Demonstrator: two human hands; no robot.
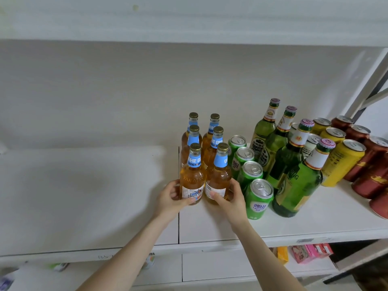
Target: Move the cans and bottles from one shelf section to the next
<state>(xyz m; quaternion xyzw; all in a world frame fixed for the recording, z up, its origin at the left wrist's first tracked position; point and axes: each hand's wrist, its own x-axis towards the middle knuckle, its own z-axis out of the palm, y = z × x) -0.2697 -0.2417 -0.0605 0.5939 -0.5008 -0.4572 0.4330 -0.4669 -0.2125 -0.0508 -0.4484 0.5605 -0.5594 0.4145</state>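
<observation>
Six amber glass bottles with blue neck labels stood in two rows on the white shelf (pixel 210 225), left hand (pixel 172 198) clasping the front-left bottle (pixel 192 181), right hand (pixel 230 198) clasping the front-right bottle (pixel 218 179), beside ribbed-top green cans (pixel 258 199)

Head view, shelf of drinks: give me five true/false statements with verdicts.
1. Each hand grips one front amber bottle: left hand on the left front amber bottle, right hand on the right front amber bottle. True.
2. There are four amber bottles. False: six, in two rows of three.
3. The green cans stand between the amber bottles and the green bottles. True.
4. The left shelf section already holds cans. False: it is bare.
5. The red cans sit leftmost. False: they are at the far right.
</observation>
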